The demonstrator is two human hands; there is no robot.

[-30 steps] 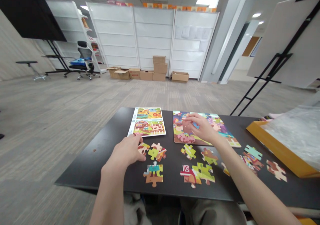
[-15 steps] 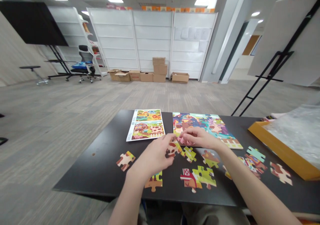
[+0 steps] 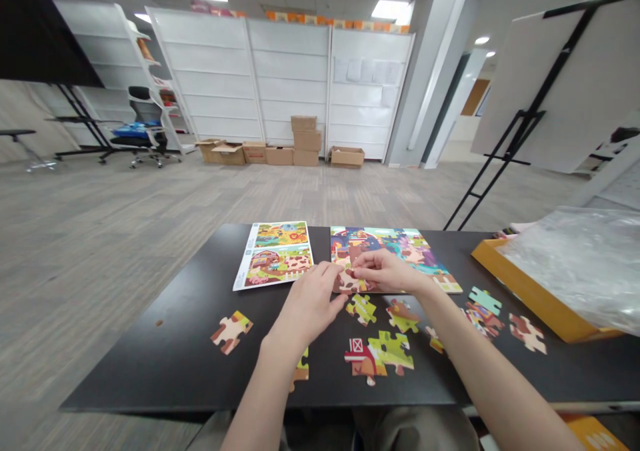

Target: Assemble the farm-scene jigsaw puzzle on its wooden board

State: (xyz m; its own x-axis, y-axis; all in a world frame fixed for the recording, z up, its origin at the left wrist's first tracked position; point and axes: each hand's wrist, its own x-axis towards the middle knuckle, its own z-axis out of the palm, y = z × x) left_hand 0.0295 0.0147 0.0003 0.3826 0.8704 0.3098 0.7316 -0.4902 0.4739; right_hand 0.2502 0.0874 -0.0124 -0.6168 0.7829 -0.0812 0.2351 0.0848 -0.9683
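Both my hands meet over the near left part of the puzzle board (image 3: 440, 274). A puzzle piece with brown cow spots (image 3: 349, 281) is between them. My left hand (image 3: 313, 301) grips its left side, thumb below and fingers above. My right hand (image 3: 387, 271) is closed, its fingertips pinching at the piece's right edge; they partly hide it. Just nearer lie a green puzzle piece (image 3: 362, 309) and a brown-and-green piece (image 3: 403, 316). Joined red-barn and green pieces (image 3: 380, 355) lie closer to me. Another piece (image 3: 301, 373) is partly hidden by my left forearm.
A picture sheet (image 3: 241, 264) lies left of the board. One cow piece (image 3: 232, 331) sits at the left; several pieces, including a brown-and-cream one (image 3: 528, 334), lie at the right. An orange box (image 3: 520, 291) with clear plastic wrap (image 3: 580, 264) stands at the table's right.
The cow-spotted piece has moved up from the table onto the board's near left area. My right hand has shifted toward it from over a pink piece. The camera view has turned right.
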